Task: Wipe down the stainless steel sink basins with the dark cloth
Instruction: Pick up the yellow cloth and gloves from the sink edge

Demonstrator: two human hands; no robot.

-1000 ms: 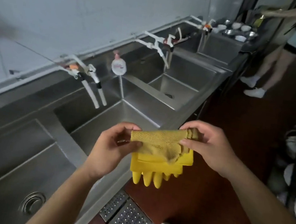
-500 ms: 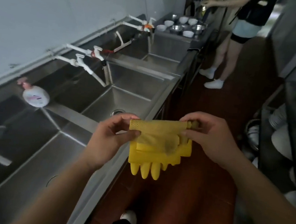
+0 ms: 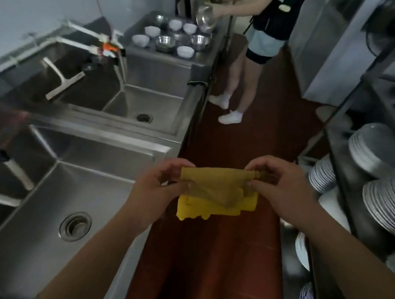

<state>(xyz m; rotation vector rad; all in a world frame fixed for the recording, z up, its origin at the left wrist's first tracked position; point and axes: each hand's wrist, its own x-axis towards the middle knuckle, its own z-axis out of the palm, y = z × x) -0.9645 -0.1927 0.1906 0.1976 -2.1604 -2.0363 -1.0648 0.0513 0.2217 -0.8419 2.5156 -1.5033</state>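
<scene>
I hold a pair of yellow rubber gloves (image 3: 217,197) stretched between both hands above the red floor, just right of the sink's front edge. My left hand (image 3: 154,186) pinches the gloves' left end, my right hand (image 3: 277,185) pinches the rolled cuff at the right. The near steel sink basin (image 3: 45,207) lies at my left with a round drain (image 3: 75,226). A second basin (image 3: 146,107) sits farther back, with water running into it from a tap (image 3: 109,50). No dark cloth is in sight.
A person (image 3: 255,46) stands at the far end of the aisle handling a bowl. Several bowls (image 3: 173,38) sit on the far counter. Stacked white plates (image 3: 385,199) fill a rack on my right. A squeegee (image 3: 62,81) leans in the far basin.
My view has swung right along the sinks and down the aisle. The gloves stay held between both hands, and their fingers now hang shorter below my grip.
</scene>
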